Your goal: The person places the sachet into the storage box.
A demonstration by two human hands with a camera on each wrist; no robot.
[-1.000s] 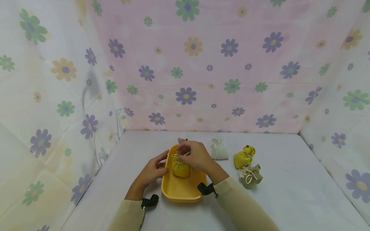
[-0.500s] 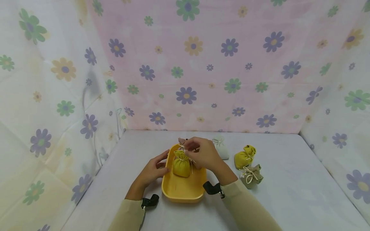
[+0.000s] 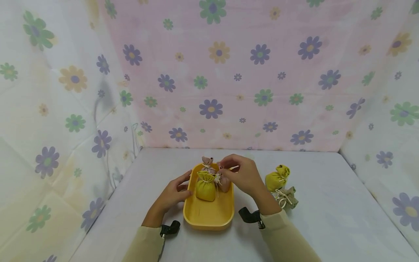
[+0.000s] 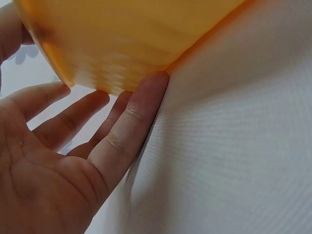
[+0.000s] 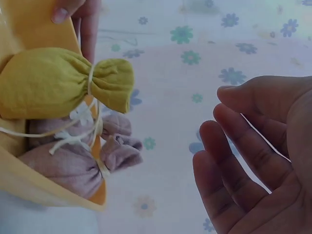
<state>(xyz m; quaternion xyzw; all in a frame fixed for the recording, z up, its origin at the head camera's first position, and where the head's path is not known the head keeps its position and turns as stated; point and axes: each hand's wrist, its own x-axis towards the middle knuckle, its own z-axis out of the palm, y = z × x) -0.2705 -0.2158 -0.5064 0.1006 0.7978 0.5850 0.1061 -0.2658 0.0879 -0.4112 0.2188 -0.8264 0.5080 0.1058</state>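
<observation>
A yellow tray stands on the table, its left wall held by my left hand, thumb over the rim and fingers outside. In the left wrist view those fingertips touch the tray's outer side. Inside the tray a yellow drawstring pouch stands upright. Behind it are two mauve drawstring pouches, one at the back and another against the right wall. My right hand hovers over the tray's right rim, fingers loosely bent. The right wrist view shows nothing between them, apart from the pouches.
Right of my right hand stand another yellow pouch and an olive-grey pouch with a cream cord, partly covered by my wrist. Flowered cloth walls enclose the white table at the back and both sides.
My right hand has let go of the yellow pouch in the tray and moved right, uncovering the mauve pouches. It now hides the pale pouch at the back. My left hand stays put.
</observation>
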